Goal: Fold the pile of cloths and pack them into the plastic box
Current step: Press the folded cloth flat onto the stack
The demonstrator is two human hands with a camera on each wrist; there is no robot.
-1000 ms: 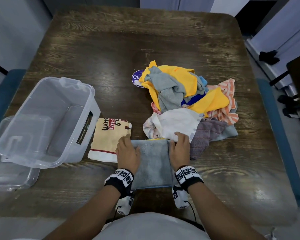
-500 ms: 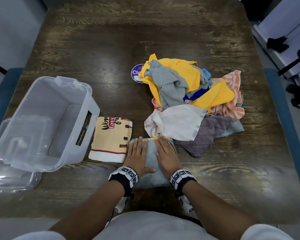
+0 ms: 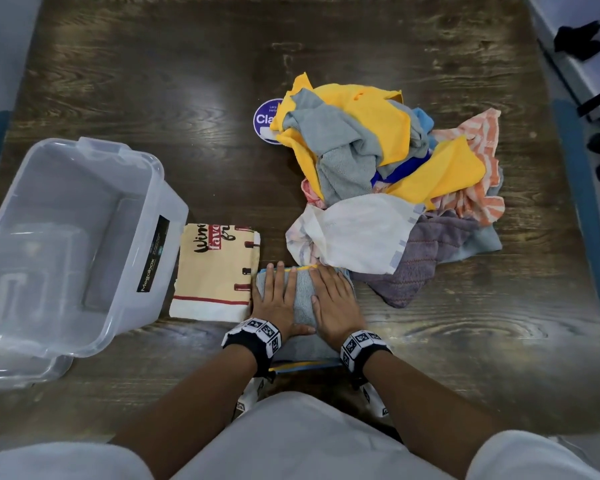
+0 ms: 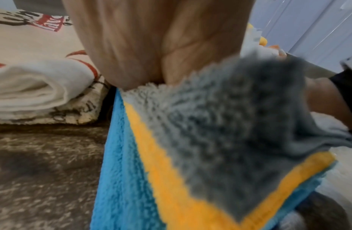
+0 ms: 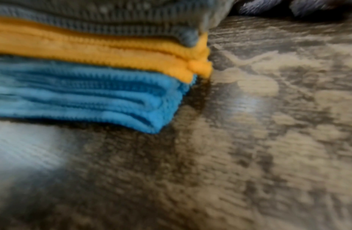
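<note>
A folded grey cloth (image 3: 303, 299) tops a small stack at the table's near edge, over a yellow cloth (image 5: 112, 49) and a blue cloth (image 5: 92, 96). My left hand (image 3: 274, 299) lies flat on the stack's left half and my right hand (image 3: 336, 299) flat on its right half, fingers straight and pointing away. A folded cream printed towel (image 3: 219, 268) lies just left of the stack. The clear plastic box (image 3: 25, 188) stands open and empty at the left. The unfolded pile of cloths (image 3: 388, 181) sits beyond my right hand.
The box's clear lid (image 3: 21, 372) lies under the box near the table's left front edge. A round purple sticker (image 3: 265, 119) shows beside the pile. The dark wooden table (image 3: 153, 81) stretches beyond the cloths. Dark items lie on the floor to the right.
Both hands went from gripping the grey cloth's far edge to lying flat on it, then slid slightly further apart. The grey cloth now looks narrower and folded over.
</note>
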